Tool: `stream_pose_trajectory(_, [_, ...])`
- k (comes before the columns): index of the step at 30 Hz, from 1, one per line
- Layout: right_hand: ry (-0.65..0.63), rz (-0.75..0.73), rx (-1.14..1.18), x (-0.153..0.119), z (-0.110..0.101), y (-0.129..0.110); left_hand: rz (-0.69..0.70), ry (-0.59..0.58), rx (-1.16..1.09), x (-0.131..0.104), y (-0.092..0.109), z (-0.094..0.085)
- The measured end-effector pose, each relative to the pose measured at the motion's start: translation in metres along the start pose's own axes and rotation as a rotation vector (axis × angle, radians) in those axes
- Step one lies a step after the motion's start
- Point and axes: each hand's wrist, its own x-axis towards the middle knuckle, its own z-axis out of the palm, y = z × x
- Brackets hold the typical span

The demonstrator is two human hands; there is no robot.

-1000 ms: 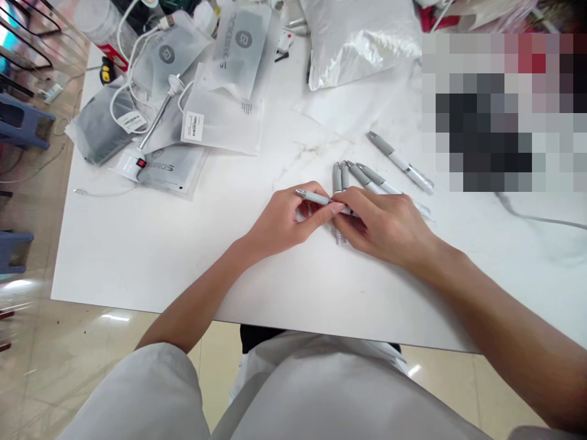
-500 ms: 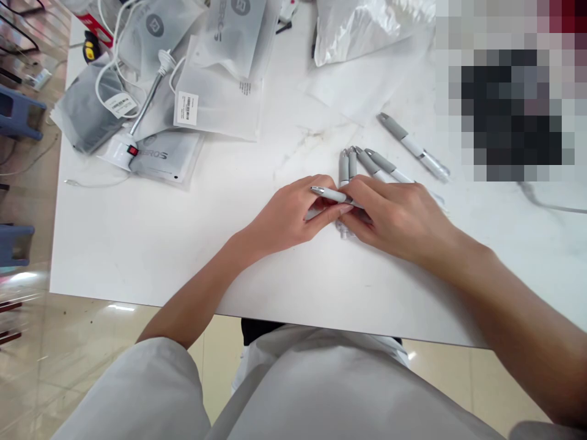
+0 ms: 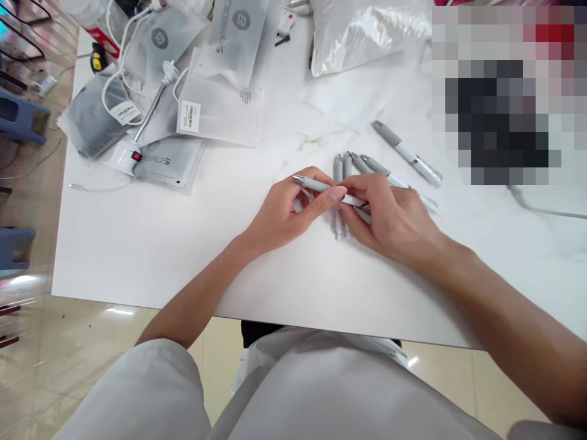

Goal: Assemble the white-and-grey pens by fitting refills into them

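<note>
A grey and white pen (image 3: 316,185) is held level between both hands above the table. My left hand (image 3: 293,205) pinches its middle between thumb and fingers, with the silver end sticking out to the left. My right hand (image 3: 389,211) grips the other end, which its fingers partly hide. Beneath and behind the hands lie several similar pens (image 3: 338,165) in clear sleeves, side by side and partly covered by the right hand. Farther back to the right, another sleeved pen (image 3: 406,153) lies apart at a slant.
At the back left, frosted pouches (image 3: 220,113) lie with a white flexible-neck lamp base (image 3: 123,157) and white cable. A clear plastic bag (image 3: 367,36) sits at the back. Blue stools (image 3: 21,116) stand beyond the left edge of the white table (image 3: 137,256). A blurred patch covers the upper right.
The pen has shifted left and more of it shows. My left thumb now lies across it, and my right fingers have moved along it. The view has shifted slightly.
</note>
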Motion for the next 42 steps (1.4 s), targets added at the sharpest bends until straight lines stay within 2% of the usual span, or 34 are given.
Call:
stream_pose_trajectory(3, [0.044,0.004,0.017,-0.0021,0.0003,0.0006,-0.019,0.016,-0.035,0.0007,0.0,0.0004])
stream_pose_trajectory(6, [0.086,-0.052,-0.012,-0.001,-0.0015,0.0017,-0.02,0.021,-0.055,0.0011,-0.0001,0.0003])
stream_pose_trajectory(8, [0.07,-0.079,-0.038,0.0008,-0.0035,0.0019,-0.024,0.023,-0.058,0.0011,0.0002,-0.0001])
stream_pose_trajectory(11, [0.02,-0.031,-0.052,0.0017,-0.005,0.0005,-0.039,0.028,-0.056,0.001,0.0011,-0.0007])
stream_pose_trajectory(16, [0.104,0.077,0.033,-0.0017,-0.0031,-0.0037,-0.041,0.038,-0.062,0.0011,0.0005,-0.0012])
stream_pose_trajectory(18, [0.078,0.094,0.034,-0.0013,-0.0036,-0.0041,-0.041,0.037,-0.068,0.0011,-0.0002,-0.0016])
stream_pose_trajectory(22, [0.003,0.081,0.012,0.003,-0.0062,-0.0028,-0.053,0.047,-0.071,0.001,-0.0006,-0.0024])
stream_pose_trajectory(27, [0.086,0.069,0.03,0.0028,-0.0051,-0.0016,-0.048,0.076,-0.11,0.0017,-0.0015,-0.0024])
stream_pose_trajectory(32, [0.039,0.057,0.035,0.0025,-0.0032,0.0004,-0.038,0.091,-0.176,0.0042,-0.0044,-0.0033])
stream_pose_trajectory(39, [0.126,0.085,0.049,0.0014,-0.0008,-0.0006,-0.075,0.098,-0.192,0.0034,-0.0015,-0.0043])
stream_pose_trajectory(42, [0.118,0.091,0.047,-0.0005,-0.0005,0.0006,-0.068,0.097,-0.185,0.0035,-0.0016,-0.0041])
